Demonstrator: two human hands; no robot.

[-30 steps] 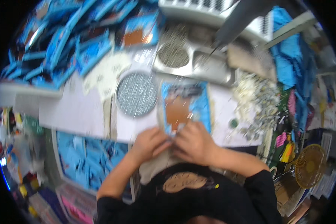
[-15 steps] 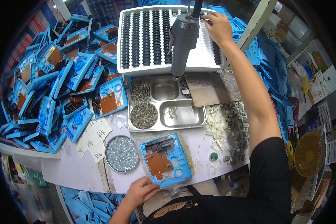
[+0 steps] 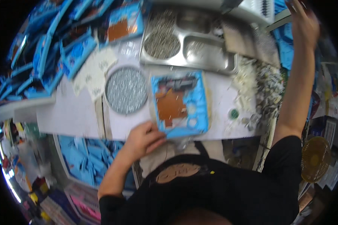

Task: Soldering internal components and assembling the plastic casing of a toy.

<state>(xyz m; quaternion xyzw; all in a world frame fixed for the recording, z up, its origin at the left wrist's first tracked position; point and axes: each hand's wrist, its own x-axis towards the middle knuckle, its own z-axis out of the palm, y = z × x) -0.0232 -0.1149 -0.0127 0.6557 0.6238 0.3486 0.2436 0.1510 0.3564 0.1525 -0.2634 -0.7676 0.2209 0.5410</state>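
Note:
A blue plastic casing with a brown circuit board and a dark part along its far side lies open on the table in front of me. My left hand is at its near left corner, fingers curled and closed on the edge. My right arm stretches far to the upper right. At its end my right hand is smeared by motion near the picture's rim, beside the white foam tray of black parts. Whether it holds anything cannot be made out.
A round tin of small silvery pieces stands left of the casing. Behind is a metal tray with screws. White and grey small parts lie heaped at right. Blue casings pile up at far left; more fill a bin below.
The whole view has swung, so the table sits higher in the picture. My right hand has moved right, off the foam tray's corner. My left hand stays at the casing's corner.

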